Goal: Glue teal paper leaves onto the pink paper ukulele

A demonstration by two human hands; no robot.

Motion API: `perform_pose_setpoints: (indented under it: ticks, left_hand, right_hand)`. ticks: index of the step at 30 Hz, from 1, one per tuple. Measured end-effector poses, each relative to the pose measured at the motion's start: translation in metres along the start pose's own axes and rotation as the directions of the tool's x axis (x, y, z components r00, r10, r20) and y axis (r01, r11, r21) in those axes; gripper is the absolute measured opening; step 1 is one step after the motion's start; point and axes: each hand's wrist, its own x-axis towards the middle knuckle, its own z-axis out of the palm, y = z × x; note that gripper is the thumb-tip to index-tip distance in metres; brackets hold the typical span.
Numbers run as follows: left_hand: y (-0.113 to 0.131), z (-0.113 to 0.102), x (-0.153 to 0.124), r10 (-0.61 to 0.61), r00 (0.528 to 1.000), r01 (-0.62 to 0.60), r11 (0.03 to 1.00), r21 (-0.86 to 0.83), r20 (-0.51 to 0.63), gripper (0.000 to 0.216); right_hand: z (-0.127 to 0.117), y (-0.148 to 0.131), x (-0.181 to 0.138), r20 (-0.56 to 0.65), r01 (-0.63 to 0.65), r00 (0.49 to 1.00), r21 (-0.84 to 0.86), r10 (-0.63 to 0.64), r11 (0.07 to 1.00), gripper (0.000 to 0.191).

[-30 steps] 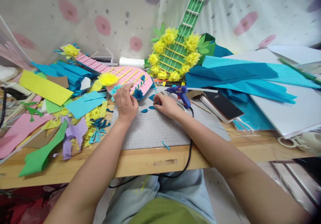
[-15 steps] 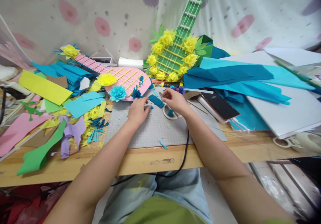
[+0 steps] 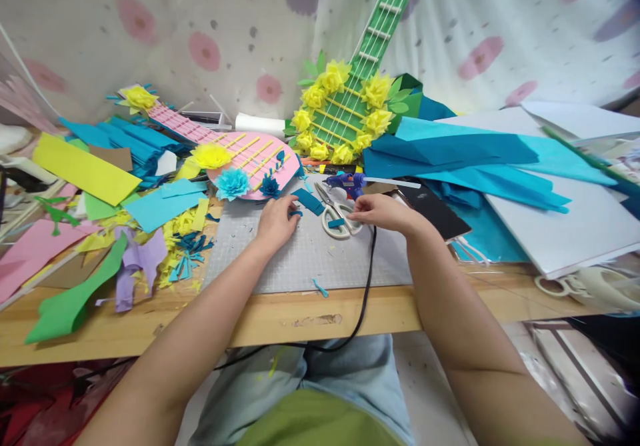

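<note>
My left hand (image 3: 277,223) rests on the cutting mat with curled fingers, a small dark blue paper piece (image 3: 296,213) showing at the fingertips. Just behind it, a dark blue paper flower (image 3: 270,187) sits on the pink paper-covered guitar (image 3: 286,178). My right hand (image 3: 385,213) has its fingers drawn together at the handle loop of the scissors (image 3: 336,234), which lie with blades pointing away. A short blue strip (image 3: 336,223) lies across the scissor handles. A wider dark blue strip (image 3: 308,201) is between the hands.
A purple glue gun (image 3: 346,181) lies behind the scissors, its black cord (image 3: 369,286) crossing the mat (image 3: 260,276). A green guitar (image 3: 345,109) with yellow flowers leans at the back. Blue paper (image 3: 450,153) and a phone (image 3: 435,209) lie right; colored scraps (image 3: 185,229) lie left.
My right hand has moved right and toward me, from above the scissors to their handle, uncovering the blades and glue gun. My left hand has barely moved.
</note>
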Motion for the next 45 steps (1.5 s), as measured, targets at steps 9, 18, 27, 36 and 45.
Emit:
perform_pose_setpoints:
  ticks: [9,18,27,36,45]
  left_hand:
    - [-0.005,0.001,-0.001,-0.034,0.999,0.025,0.978,-0.207,-0.039,0.027]
    - [-0.005,-0.003,-0.001,-0.118,0.991,0.086,0.921,-0.379,-0.064,0.038]
    - [-0.012,-0.001,-0.002,-0.118,0.991,0.084,0.924,-0.374,-0.068,0.050]
    - [-0.012,-0.003,-0.004,-0.047,0.995,0.013,0.930,-0.366,-0.084,0.053]
    - [-0.012,-0.007,-0.006,0.018,0.982,-0.077,0.946,-0.316,-0.185,0.051]
  right_hand:
    - [0.002,0.021,0.025,-0.312,-0.111,0.946,-0.042,0.093,0.993,0.039]
    - [0.047,0.018,0.046,-0.514,-0.057,0.842,0.218,0.164,0.974,0.053]
    - [0.052,0.021,0.050,-0.522,-0.072,0.837,0.199,0.168,0.977,0.052]
    - [0.053,0.021,0.050,-0.525,-0.071,0.834,0.205,0.170,0.976,0.052]
    - [0.047,0.019,0.042,-0.556,-0.038,0.821,0.172,0.129,0.984,0.051]
